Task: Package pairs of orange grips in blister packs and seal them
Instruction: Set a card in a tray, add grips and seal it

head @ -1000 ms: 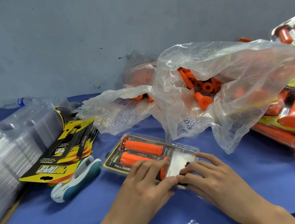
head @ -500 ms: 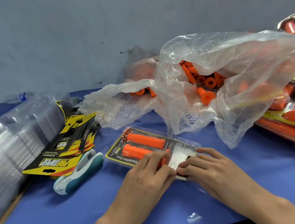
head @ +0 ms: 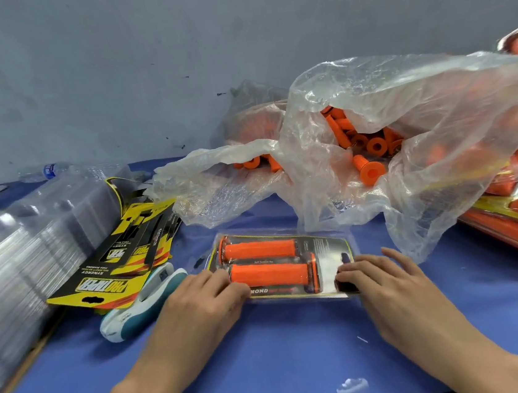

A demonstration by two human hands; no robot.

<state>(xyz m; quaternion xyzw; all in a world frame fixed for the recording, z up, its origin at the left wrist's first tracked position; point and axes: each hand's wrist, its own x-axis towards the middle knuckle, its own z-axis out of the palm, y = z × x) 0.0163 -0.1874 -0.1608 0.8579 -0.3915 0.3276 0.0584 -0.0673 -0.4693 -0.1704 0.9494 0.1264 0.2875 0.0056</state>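
Blister pack [head: 323, 248] on table [head: 285, 358], left hand [head: 199, 305], right hand [head: 387, 282] pressing its ends, fingers relaxed

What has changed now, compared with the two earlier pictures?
The left hand slid from the right end of the blister pack to its left end, so the hands now press opposite ends. The pack turned from slanted to nearly level across the view. The right hand stays at the right end; stapler, cards and bag lie as before.

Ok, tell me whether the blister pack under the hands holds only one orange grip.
No: two orange grips lie side by side inside the blister pack.
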